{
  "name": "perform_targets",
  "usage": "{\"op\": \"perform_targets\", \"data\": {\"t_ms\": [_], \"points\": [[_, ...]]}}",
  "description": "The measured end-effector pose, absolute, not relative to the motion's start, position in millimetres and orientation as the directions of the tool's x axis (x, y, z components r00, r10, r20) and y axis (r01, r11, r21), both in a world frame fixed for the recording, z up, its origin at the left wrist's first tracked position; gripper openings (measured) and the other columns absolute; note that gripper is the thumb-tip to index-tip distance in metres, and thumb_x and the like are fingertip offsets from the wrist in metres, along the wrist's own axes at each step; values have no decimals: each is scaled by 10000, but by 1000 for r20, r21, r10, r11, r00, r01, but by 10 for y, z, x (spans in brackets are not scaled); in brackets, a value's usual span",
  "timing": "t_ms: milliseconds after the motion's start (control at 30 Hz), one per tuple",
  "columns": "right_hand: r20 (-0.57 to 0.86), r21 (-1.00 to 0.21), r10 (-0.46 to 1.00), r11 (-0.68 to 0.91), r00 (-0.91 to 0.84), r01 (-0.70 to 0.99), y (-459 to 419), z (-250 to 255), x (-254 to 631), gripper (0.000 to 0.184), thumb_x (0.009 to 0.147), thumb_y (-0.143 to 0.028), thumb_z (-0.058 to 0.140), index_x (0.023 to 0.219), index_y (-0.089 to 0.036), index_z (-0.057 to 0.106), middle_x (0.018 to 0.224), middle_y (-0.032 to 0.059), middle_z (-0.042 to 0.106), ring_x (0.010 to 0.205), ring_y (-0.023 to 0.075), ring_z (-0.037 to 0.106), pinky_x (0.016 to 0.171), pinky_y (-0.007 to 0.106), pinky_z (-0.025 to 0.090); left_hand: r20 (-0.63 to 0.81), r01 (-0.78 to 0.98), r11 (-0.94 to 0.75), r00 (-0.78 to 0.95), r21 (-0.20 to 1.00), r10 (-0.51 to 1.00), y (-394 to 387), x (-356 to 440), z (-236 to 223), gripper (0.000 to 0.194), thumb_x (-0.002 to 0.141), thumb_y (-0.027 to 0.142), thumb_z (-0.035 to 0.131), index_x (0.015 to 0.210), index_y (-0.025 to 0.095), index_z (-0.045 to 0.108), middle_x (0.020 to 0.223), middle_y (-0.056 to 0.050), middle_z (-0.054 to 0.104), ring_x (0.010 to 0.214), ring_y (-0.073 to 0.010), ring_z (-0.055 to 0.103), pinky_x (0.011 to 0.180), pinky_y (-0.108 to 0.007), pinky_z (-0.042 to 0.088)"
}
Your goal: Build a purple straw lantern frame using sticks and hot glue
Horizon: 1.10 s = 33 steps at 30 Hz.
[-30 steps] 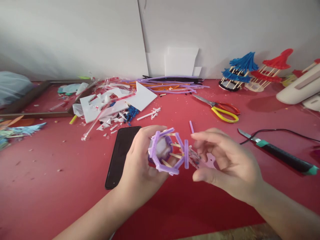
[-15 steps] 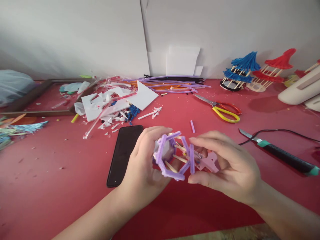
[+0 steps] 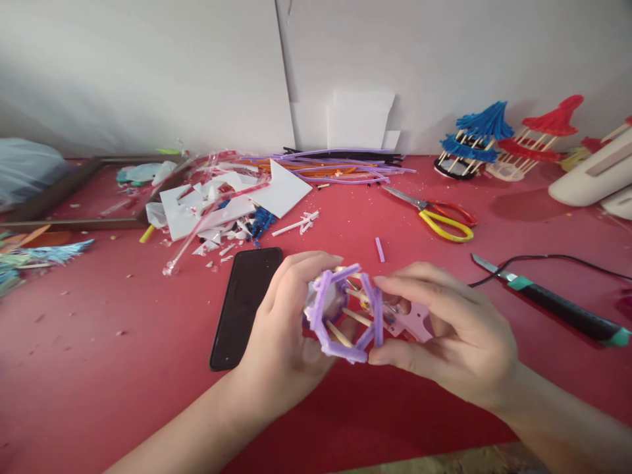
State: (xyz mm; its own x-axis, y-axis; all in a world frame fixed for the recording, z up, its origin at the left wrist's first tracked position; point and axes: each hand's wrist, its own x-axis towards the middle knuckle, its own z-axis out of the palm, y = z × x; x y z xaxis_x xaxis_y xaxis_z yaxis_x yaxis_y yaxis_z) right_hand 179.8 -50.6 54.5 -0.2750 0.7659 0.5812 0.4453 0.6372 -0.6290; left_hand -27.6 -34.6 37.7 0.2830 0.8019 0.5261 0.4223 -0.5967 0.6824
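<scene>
left hand [image 3: 284, 319] gripping purple pipe-cleaner model [image 3: 320, 309], right hand [image 3: 457, 329] pinching purple strip [image 3: 378, 317], brown frame [image 3: 79, 224] (beyond left hand) enclosing plastic scraps [image 3: 141, 174]

The person's left hand [image 3: 284, 322] and right hand [image 3: 457, 326] are bare, with slim fingers and round tips. The left forearm [image 3: 197, 418] and right forearm [image 3: 555, 408] are bare too, smooth and thin, getting a bit wider away from the wrists.

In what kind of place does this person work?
Probably a craft table: the scissors, the bundled pipe cleaners and the blue pagoda-like model suggest handmade decorations.
</scene>
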Motion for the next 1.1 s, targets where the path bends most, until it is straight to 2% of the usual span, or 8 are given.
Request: {"op": "perform_targets", "data": {"t_ms": [367,567,633,700,767,867,1000,1100], "points": [[562,-644,778,624,-279,442,-531,520,1770,414,823,-362,787,1204,-262,660,907,44,696,737,172,671,637,286,590,511,398,-589,292,704,808,-362,-279,380,533,800,188,744,1265,249,493,1167,-73,585,1052,-233,643,905,-388,574],[506,-696,824,565,-256,443,-414,513,1994,721,794,-595,736,1401,-271,520,1143,86,666,951,221,659,783,339,586,517,401,-573,249,714,819,-344,-272,379,569,757,171,782,1248,253,506,1147,-63,607,999,-216,651,881,-370,568],[450,-702,877,466,-171,538,-307,542,2149,528,895,-530,657,1346,-273,564,1133,80,675,972,219,661,791,340,577,505,390,-557,236,733,830,-333,-268,371,573,753,180,793,1243,260,505,1146,-63,609,981,-213,659,871,-372,570],[356,-635,924,346,-136,690,-206,566,2311,348,935,-457,615,1225,-266,636,1060,65,701,932,212,676,773,333,570,523,396,-572,234,719,820,-322,-264,366,575,747,182,801,1235,265,509,1150,-60,609,1001,-216,654,875,-372,569],[160,-527,954,300,-254,795,-149,565,2464,292,923,-420,612,1173,-274,655,1080,57,710,919,214,692,753,328,573,545,412,-589,233,695,805,-314,-262,368,571,736,181,814,1219,266,521,1155,-57,608,1045,-226,639,897,-377,562],[-148,-442,870,366,-469,819,-172,504,2640,352,902,-273,555,1246,-322,606,1252,38,666,1017,214,697,820,333,584,529,410,-573,228,709,817,-309,-261,373,556,725,168,822,1192,266,536,1142,-54,611,1061,-235,638,911,-390,556],[-154,-378,828,455,-540,806,-303,355,2715,626,819,-117,478,1394,-365,471,1409,27,573,1258,232,600,997,386,538,474,358,-525,226,772,851,-311,-264,362,532,730,199,814,1177,277,536,1119,-59,625,1054,-261,656,923,-442,546],[-100,-363,811,509,-576,780,-350,242,2659,647,775,-74,466,1363,-344,499,1378,42,579,1277,234,578,1003,390,533,447,349,-501,227,792,865,-317,-266,355,515,730,204,807,1162,284,538,1118,-62,628,1038,-270,663,921,-464,541]]}}
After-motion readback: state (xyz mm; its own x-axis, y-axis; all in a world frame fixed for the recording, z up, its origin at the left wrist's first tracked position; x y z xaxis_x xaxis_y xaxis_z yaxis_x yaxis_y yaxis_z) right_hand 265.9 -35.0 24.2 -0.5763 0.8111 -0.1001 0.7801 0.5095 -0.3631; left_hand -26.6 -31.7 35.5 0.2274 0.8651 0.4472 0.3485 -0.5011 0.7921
